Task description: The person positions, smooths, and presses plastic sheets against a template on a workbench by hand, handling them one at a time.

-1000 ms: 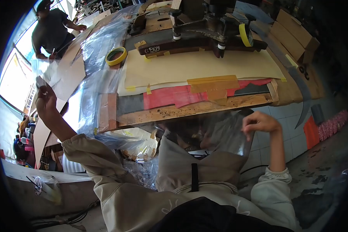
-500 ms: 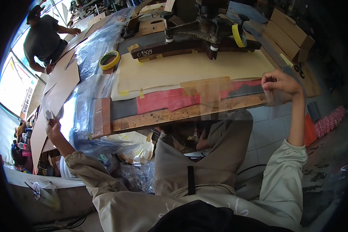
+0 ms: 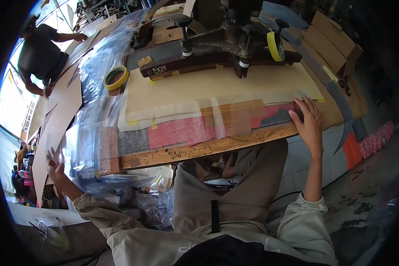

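A strip of clear plastic sheet (image 3: 164, 128) lies across the front of the work table, over a red and dark grey layer (image 3: 175, 131) and a brown tape patch (image 3: 239, 116). At the far left, my left hand (image 3: 56, 170) has the sheet's left end between thumb and fingers; the fingers show through the plastic. My right hand (image 3: 309, 124) rests with fingers spread on the right end of the strip, by the dark grey part. Behind the strip, a cream paper sheet (image 3: 226, 86) lies under a dark wooden bar (image 3: 164, 67).
A metal clamp frame (image 3: 221, 42) presses on the bar. Yellow tape rolls lie at left (image 3: 116, 78) and hang at right (image 3: 275, 46). Cardboard sheets (image 3: 68, 104) and a person (image 3: 42, 53) are at left. A cardboard box (image 3: 330, 44) stands at back right.
The plastic strip has come down onto the layers. My right hand has gone from a raised pinch to spread fingers on the strip. My left hand has moved slightly lower, its fingers less tightly pinched.
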{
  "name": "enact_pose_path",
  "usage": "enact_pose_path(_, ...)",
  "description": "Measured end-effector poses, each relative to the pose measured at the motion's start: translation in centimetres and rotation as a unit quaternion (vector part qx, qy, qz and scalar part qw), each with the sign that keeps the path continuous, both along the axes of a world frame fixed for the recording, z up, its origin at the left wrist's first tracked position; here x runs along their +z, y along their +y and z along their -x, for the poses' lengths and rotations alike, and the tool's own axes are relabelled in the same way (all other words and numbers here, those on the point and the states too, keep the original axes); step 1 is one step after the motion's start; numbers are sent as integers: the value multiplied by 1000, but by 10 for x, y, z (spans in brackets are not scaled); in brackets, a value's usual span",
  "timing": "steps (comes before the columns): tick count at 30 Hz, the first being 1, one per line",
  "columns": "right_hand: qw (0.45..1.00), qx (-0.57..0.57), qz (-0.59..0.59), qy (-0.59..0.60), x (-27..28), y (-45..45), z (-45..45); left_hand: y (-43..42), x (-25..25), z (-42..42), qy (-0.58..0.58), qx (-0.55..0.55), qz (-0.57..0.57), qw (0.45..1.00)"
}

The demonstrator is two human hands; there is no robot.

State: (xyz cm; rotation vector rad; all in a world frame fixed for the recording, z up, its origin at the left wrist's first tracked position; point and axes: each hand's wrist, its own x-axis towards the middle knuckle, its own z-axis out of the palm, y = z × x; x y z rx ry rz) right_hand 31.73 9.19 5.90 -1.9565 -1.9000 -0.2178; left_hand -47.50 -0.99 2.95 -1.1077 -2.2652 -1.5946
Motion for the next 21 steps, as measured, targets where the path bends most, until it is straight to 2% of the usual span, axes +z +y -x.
enact_pose_path(3,997,43,-58,-12,-21,1,-25,-2,-1,12,4,4,9,1000)
enact_pose_path(7,992,1,-44,118,-20,-2,-41,-5,-8,26,3,15,11,1000)
enact_pose_path(12,952,-68,-30,298,-8,1,-48,-9,-13,40,3,25,21,999)
enact_pose_path(15,948,7,-82,307,-23,14,-63,-14,-15,47,7,31,21,999)
enact_pose_path(18,957,-64,-22,282,-8,12,-55,-19,-16,54,11,34,22,999)
enact_pose_path(21,954,-46,-77,287,-9,11,-51,-25,-17,61,15,41,23,999)
